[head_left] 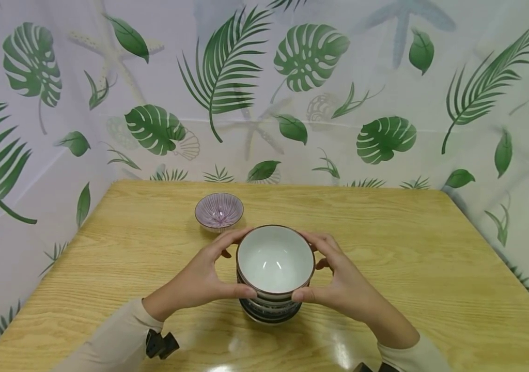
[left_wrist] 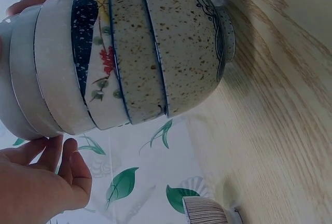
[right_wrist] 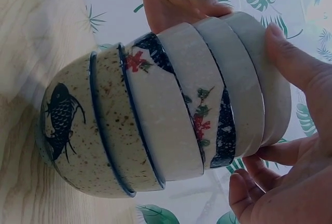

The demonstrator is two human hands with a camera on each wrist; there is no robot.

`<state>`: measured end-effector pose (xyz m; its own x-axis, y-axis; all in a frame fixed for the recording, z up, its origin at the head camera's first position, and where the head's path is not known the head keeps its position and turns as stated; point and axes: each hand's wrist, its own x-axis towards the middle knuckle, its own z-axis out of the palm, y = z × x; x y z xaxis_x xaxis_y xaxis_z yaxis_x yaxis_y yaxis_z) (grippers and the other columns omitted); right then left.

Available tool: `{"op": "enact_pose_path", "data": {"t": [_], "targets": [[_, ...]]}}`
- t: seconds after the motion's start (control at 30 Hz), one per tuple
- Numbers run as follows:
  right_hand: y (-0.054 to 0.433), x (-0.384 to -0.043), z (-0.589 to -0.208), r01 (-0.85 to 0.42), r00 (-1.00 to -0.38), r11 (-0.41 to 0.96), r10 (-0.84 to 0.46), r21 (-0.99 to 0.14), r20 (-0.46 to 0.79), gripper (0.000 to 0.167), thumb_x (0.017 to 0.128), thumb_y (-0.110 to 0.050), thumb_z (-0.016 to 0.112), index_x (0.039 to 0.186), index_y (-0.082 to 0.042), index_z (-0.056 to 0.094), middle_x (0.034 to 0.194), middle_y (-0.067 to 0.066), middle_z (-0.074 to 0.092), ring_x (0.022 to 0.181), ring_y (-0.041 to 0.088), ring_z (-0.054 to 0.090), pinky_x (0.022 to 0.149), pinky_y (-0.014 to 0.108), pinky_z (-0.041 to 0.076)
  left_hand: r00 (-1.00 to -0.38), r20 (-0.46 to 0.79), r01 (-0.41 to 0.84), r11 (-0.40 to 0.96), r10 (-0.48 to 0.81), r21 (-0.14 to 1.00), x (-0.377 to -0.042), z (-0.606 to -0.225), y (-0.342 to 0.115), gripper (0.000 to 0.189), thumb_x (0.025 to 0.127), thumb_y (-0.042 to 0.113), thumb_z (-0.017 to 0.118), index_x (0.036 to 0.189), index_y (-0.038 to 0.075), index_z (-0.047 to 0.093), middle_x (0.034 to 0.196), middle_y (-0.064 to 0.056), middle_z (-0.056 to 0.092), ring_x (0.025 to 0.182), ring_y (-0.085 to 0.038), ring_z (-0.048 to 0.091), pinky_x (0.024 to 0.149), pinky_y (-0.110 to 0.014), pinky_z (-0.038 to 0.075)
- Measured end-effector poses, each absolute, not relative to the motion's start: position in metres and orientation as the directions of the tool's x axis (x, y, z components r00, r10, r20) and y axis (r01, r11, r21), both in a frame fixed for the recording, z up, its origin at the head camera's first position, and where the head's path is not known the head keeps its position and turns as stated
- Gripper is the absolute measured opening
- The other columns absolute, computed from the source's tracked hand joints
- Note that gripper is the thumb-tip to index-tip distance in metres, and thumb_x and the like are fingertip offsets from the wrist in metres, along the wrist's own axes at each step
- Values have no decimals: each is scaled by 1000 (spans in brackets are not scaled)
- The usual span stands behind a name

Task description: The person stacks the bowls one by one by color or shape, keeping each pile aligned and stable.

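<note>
A tall stack of nested bowls stands on the table, topped by a pale bowl (head_left: 274, 261) with a brown rim. My left hand (head_left: 201, 276) grips the upper stack from the left, thumb at the near side of the rim and fingers around the far side. From the right, my right hand (head_left: 348, 289) holds it in the same way. Below the plain pale bowls, the wrist views show white bowls (right_wrist: 166, 105) with red flowers and dark blue patches. The speckled bottom bowl (right_wrist: 67, 136) bears a dark fish.
A small purple striped bowl (head_left: 219, 211) sits behind the stack, to its left. The wooden table (head_left: 385, 232) reaches back to a leaf-patterned cloth (head_left: 246, 77), which also runs along both sides.
</note>
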<state>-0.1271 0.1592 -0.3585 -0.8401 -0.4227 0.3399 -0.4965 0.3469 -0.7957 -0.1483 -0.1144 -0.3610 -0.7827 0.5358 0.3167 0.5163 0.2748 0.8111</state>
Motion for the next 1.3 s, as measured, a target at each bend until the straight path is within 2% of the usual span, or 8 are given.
{"op": "enact_pose_path", "data": {"t": [0.23,0.67,0.9,1.13,1.3], "targets": [[160,-127,-357,-478,-850,366,-423,-799,315,87,69,-34,86,143,-17,44,131,5,44,111,17,40,80,35,46,-779,324,524,273,537,807,-149,-364,-115,89,69,25,88,145,21,41,137,4,48,119,-17,44,90,-42,39],[161,-127,-356,-489,-831,328,-456,-808,318,89,72,-41,82,146,-16,40,131,6,43,110,16,40,79,30,46,-765,348,550,269,541,790,-150,-364,-116,90,70,25,87,146,19,40,138,2,48,123,-17,43,91,-43,42],[163,-127,-361,-481,-824,281,-470,-831,318,88,74,-39,81,148,-17,38,136,6,41,113,16,41,80,29,46,-766,346,550,273,541,789,-150,-365,-115,91,69,22,88,146,18,39,141,1,46,127,-17,41,94,-52,42],[162,-127,-361,-477,-830,297,-462,-827,312,84,74,-37,82,146,-18,41,136,6,42,112,17,40,79,28,46,-767,341,546,274,544,792,-150,-365,-116,92,69,22,88,147,18,38,141,1,46,127,-18,41,94,-49,42],[163,-126,-361,-472,-829,287,-465,-833,310,84,75,-35,81,146,-17,40,136,6,41,113,16,41,79,29,45,-760,341,552,273,554,788,-150,-364,-116,95,70,29,87,149,17,35,142,0,45,128,-18,40,95,-48,41]]}}
